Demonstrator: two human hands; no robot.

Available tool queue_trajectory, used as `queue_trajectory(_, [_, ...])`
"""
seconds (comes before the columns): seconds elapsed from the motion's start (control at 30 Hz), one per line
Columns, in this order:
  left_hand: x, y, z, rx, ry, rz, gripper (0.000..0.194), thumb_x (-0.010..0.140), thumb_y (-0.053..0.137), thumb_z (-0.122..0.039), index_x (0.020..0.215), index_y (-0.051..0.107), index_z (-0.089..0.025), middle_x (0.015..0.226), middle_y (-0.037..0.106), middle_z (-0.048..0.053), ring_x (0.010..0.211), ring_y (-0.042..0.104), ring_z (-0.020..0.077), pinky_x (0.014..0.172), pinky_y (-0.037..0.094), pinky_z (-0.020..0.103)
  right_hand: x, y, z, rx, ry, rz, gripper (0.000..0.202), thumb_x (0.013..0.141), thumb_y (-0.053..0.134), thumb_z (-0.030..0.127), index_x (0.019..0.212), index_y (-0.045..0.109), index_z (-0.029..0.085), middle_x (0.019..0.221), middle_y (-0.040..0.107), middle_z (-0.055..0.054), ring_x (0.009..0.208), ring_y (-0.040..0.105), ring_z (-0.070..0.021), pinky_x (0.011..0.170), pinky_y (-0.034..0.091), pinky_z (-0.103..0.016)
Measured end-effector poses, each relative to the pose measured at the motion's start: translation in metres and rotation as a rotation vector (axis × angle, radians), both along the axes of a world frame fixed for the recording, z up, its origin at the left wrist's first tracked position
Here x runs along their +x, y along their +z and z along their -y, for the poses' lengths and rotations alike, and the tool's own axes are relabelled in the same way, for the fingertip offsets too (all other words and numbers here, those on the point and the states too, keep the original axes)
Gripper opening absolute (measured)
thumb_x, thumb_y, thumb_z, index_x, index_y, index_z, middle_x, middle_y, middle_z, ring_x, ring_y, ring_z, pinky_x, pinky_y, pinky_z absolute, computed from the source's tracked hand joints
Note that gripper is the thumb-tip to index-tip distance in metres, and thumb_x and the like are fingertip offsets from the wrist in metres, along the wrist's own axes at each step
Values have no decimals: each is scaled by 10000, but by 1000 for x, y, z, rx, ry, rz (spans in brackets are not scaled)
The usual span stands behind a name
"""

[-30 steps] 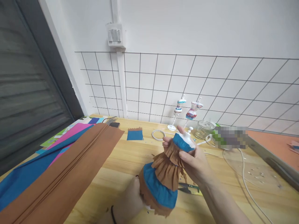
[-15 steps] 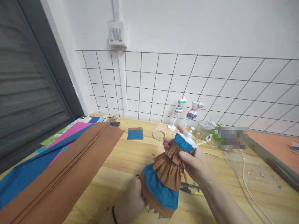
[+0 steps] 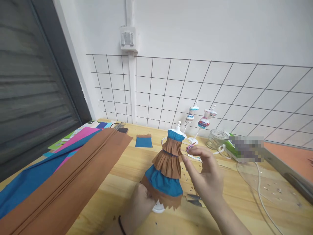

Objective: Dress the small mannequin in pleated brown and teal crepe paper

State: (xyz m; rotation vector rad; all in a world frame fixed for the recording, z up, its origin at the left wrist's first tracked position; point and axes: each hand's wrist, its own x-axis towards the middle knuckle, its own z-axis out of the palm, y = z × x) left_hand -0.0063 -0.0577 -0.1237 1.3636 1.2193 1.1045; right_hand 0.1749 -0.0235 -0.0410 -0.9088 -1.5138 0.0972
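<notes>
A small white dress form (image 3: 179,128) wears a tiered doll dress (image 3: 168,163) of brown and blue cloth with a zigzag hem. It leans a little, and its white base shows under the skirt. My left hand (image 3: 141,200) is closed at the lower left of the skirt, around the hem or the stand hidden behind it. To the right of the waist, my right hand (image 3: 205,169) has its thumb and fingers apart, with the thumb tip close to the dress edge. Scissors (image 3: 195,200) lie on the table beside the hem.
Long brown cloth (image 3: 97,156) covers blue and pink fabric at left. A blue-brown swatch (image 3: 143,141) lies behind. Two small dress forms (image 3: 204,121), a glass jar (image 3: 217,138), a white cable (image 3: 260,186) and cloth scraps are towards the right.
The dress form has moved left and stands more upright. My right hand has let go of its bodice and opened, to the right of it. My left hand stays by the hem.
</notes>
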Motion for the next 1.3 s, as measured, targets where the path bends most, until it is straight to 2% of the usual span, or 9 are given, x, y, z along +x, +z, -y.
queue_trajectory(0.1, [2, 7, 3, 17, -70, -6, 173, 656, 628, -146, 804, 718, -150, 794, 743, 27, 805, 667, 231, 739, 539, 288, -1, 2, 4, 141, -57, 300, 258, 784, 619, 85, 972, 539, 243, 920, 594, -62, 881, 582, -217, 769, 470, -393])
queue_trajectory(0.2, [3, 9, 3, 14, -71, -40, 214, 644, 585, -103, 814, 708, -144, 819, 744, 36, 795, 666, 229, 708, 535, 273, 0, 2, 3, 177, -66, 383, 312, 765, 615, 47, 1001, 543, 237, 930, 608, -73, 874, 587, -224, 747, 476, -393])
queue_trajectory(0.33, [3, 8, 2, 26, -70, -35, 193, 629, 559, -94, 764, 689, -135, 785, 740, 29, 743, 651, 207, 669, 521, 250, 4, 0, 1, 182, -60, 388, 358, 744, 626, 60, 1049, 546, 229, 952, 609, -91, 893, 582, -246, 750, 469, -415])
queue_trajectory(0.53, [3, 8, 3, -88, -7, 4, 180, 580, 556, -97, 708, 678, -131, 694, 723, 7, 656, 617, 164, 605, 501, 211, 10, 2, 0, 145, 0, 416, 199, 777, 533, 94, 909, 606, 224, 795, 592, -54, 726, 559, -206, 636, 426, -362])
queue_trajectory(0.7, [6, 10, 2, -68, 7, 78, 240, 543, 560, -120, 732, 705, -147, 695, 728, 5, 687, 622, 174, 634, 516, 227, 12, -1, -1, 54, 79, 454, 288, 820, 463, 94, 1049, 602, 200, 695, 545, -25, 632, 506, -174, 586, 400, -325])
queue_trajectory(0.83, [7, 15, 1, -126, 22, 92, 198, 519, 584, -156, 682, 697, -145, 653, 719, 12, 649, 616, 187, 606, 507, 248, 12, -2, -1, 60, 92, 457, 201, 815, 438, 69, 827, 590, 199, 618, 493, 0, 575, 469, -154, 554, 364, -302])
queue_trajectory(1.0, [6, 13, 2, -158, 44, 73, 172, 513, 568, -161, 646, 672, -132, 637, 714, 17, 606, 602, 177, 587, 488, 251, 8, -2, -2, 55, -22, 443, 146, 827, 512, 105, 919, 591, 186, 615, 475, 14, 560, 460, -139, 539, 364, -276])
queue_trajectory(1.13, [6, 10, 2, -120, 42, 71, 189, 523, 573, -169, 676, 677, -133, 682, 727, 29, 639, 627, 190, 612, 503, 257, 5, -4, -2, 21, -109, 432, 25, 830, 576, 179, 850, 590, 184, 571, 431, 40, 508, 440, -116, 511, 356, -252])
queue_trajectory(1.3, [6, 15, 3, -126, 24, 89, 206, 518, 562, -158, 693, 671, -144, 704, 731, 27, 709, 657, 215, 666, 531, 269, 2, -5, 1, 28, -143, 437, 23, 834, 567, 191, 843, 588, 188, 552, 447, 49, 480, 432, -100, 497, 349, -241])
